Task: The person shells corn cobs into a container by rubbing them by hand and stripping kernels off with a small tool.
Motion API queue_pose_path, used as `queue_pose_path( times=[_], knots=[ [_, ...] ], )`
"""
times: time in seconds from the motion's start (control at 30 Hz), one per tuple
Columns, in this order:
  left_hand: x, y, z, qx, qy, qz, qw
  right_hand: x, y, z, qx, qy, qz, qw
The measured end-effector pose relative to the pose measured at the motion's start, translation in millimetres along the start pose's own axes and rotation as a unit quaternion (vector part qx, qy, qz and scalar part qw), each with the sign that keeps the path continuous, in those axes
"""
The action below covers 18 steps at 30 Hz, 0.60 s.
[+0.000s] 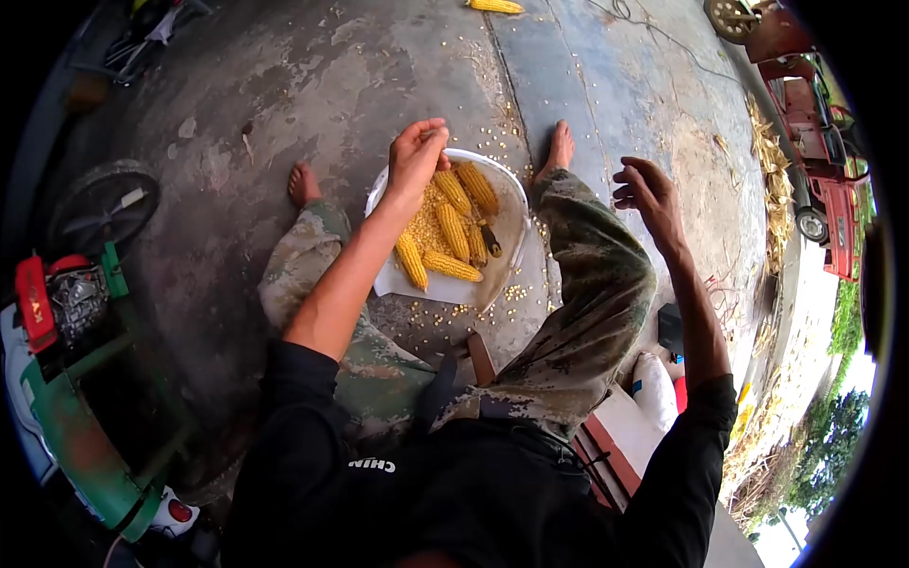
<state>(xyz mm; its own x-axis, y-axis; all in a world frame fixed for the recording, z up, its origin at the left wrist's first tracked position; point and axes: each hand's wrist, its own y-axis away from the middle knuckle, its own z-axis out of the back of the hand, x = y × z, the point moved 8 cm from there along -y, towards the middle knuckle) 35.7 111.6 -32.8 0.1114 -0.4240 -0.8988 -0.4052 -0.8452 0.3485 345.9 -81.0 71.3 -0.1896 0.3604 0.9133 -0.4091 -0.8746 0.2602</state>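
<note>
Above the far left rim of a white tub is my left hand, its fingers curled together; whether anything small is in them I cannot make out. Out to the right, over the concrete, my right hand holds nothing and its loosely bent fingers are apart. Several yellow corn cobs lie in the tub on loose corn kernels. A dark object like a tool handle rests among the cobs at the right. The tub stands on the floor between my feet.
Kernels are scattered around the tub. A single cob lies at the far edge. A green machine with a red engine stands at left, near a wheel. Corn husks and a red vehicle are at right.
</note>
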Motion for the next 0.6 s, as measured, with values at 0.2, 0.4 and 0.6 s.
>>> queue_pose_path(
  times=[0.2, 0.4, 0.6],
  knots=[
    [-2, 2, 8, 0.003, 0.032, 0.019, 0.999, -91, -44, -225, 0.234, 0.203, -0.021, 0.951],
    [-12, 9, 21, -0.010, 0.022, 0.006, 1.000, -246, 5, -306, 0.209, 0.342, 0.010, 0.916],
    [-9, 8, 22, -0.008, 0.023, 0.023, 0.999, -310, 62, -302, 0.159, 0.344, -0.071, 0.923]
  ],
)
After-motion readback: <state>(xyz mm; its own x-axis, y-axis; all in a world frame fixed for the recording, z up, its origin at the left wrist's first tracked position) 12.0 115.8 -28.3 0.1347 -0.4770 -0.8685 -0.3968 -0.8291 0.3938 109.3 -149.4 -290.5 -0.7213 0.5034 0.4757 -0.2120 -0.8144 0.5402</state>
